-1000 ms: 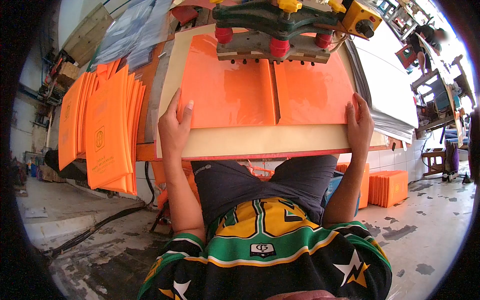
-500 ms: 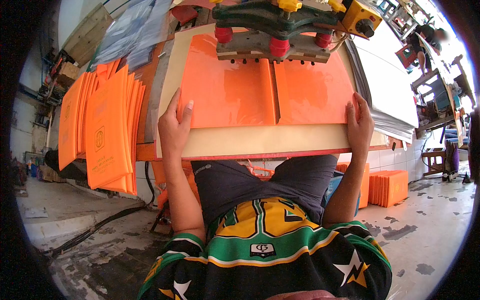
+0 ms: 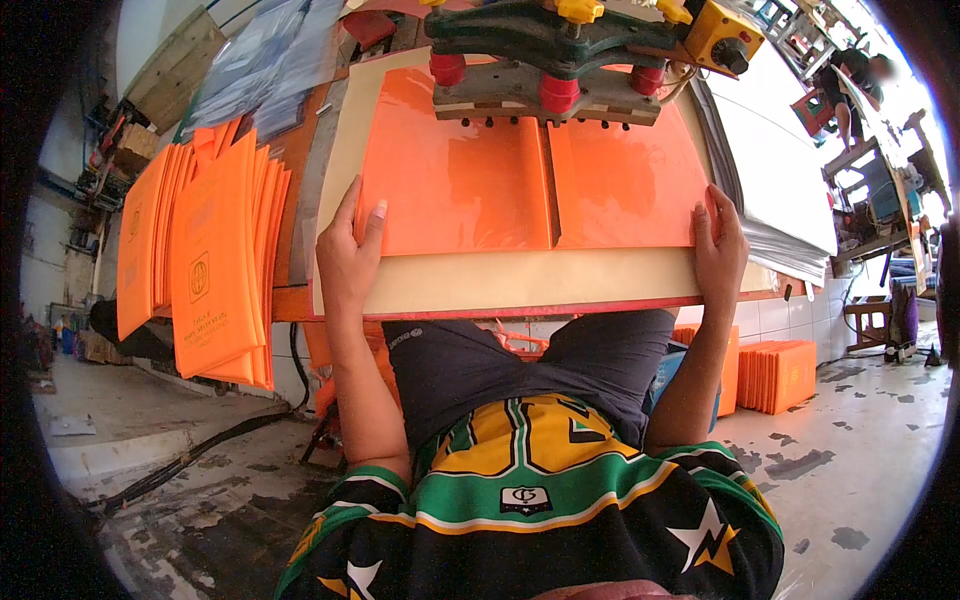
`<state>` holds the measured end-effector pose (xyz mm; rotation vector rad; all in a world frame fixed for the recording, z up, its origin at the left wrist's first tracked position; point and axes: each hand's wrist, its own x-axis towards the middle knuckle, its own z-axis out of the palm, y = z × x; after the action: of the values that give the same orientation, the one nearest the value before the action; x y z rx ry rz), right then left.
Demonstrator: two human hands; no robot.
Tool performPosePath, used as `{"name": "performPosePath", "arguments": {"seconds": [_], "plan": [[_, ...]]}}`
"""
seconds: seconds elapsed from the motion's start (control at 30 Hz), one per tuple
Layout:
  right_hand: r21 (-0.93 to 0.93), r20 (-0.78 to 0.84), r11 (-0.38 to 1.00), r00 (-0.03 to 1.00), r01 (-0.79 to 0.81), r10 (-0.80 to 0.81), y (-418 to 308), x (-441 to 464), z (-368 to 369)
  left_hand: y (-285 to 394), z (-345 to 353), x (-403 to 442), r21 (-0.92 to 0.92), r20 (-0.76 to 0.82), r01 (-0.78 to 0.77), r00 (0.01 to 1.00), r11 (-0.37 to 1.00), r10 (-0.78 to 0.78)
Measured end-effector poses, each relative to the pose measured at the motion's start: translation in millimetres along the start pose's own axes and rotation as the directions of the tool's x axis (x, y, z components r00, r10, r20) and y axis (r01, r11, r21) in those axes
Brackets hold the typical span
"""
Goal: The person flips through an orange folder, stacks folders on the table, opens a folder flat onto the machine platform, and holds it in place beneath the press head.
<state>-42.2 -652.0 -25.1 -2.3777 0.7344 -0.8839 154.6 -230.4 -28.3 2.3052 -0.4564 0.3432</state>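
Observation:
A glossy orange plastic folder cover (image 3: 450,200) lies spread flat on a cream board (image 3: 530,280), with a dark slit and a raised fold down its middle. My left hand (image 3: 348,255) rests at its left edge, thumb on the orange plastic and index finger stretched along the side. At the right edge, my right hand (image 3: 720,240) lies in a mirrored pose, thumb and index finger apart. The other fingers of both hands are mostly hidden. Above the cover's far part hangs the press head (image 3: 545,90), a dark metal bar with red mounts, hiding part of the plastic.
Finished-looking orange folders (image 3: 215,260) stand stacked at the left. Clear plastic sheets (image 3: 260,70) lie behind them. White sheets (image 3: 775,150) are piled at the right. A yellow control box (image 3: 718,38) sits beside the press. More orange folders (image 3: 778,375) stand on the floor. Another person (image 3: 850,85) is far right.

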Motion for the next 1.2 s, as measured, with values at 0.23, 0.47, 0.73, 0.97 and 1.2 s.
{"name": "performPosePath", "arguments": {"seconds": [0.23,0.47,0.73,0.97,1.2], "plan": [[0.008,-0.006,1.000,1.000,0.001,-0.001,2.4,-0.1,1.3,-0.9,-0.1,0.4,0.008,0.001,-0.005,1.000,1.000,0.005],[0.014,0.002,1.000,1.000,-0.016,0.016,1.0,-0.3,0.8,-2.5,1.2,0.6,0.009,0.001,0.006,1.000,1.000,-0.006],[-0.002,-0.003,1.000,1.000,0.009,-0.009,1.8,0.4,0.6,-2.7,0.5,0.4,0.011,0.010,0.002,1.000,1.000,-0.002],[-0.004,-0.003,1.000,1.000,0.006,-0.006,2.0,-0.1,0.9,-4.2,1.5,0.5,0.012,0.000,-0.011,1.000,1.000,0.011],[0.000,-0.001,1.000,1.000,0.004,-0.004,-0.3,-0.1,0.2,-2.3,1.6,0.2,-0.004,-0.007,-0.006,1.000,1.000,0.006]]}}
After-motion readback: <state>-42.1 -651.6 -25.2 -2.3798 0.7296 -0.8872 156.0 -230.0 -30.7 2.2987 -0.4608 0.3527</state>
